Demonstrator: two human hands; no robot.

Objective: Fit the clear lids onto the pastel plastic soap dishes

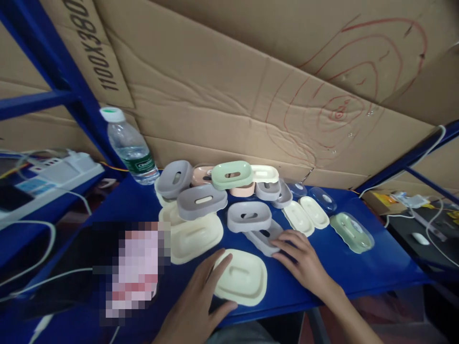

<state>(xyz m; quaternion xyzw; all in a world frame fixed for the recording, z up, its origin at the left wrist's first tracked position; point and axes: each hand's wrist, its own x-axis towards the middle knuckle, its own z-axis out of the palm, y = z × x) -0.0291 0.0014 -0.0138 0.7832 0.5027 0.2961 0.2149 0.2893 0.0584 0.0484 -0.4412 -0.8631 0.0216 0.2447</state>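
Note:
A cream soap dish base (245, 277) lies flat near the table's front edge. Around its left end, my left hand (201, 291) has its fingers apart, the index finger over the rim and the thumb by the lower edge. My right hand (299, 260) grips the right end of a grey soap dish tray (263, 239) between thumb and fingers. That tray is partly covered by another grey slotted tray (249, 216). Left of them are a larger cream base (195, 239) and a grey tray (202, 200).
A green tray (232, 174) tops the pile at the back. Cream pieces (299, 217) and a green dish with a clear cover (351, 232) lie to the right. A water bottle (131, 148) stands back left, beside a cardboard wall (215, 86). A blurred-out object (134, 267) lies left.

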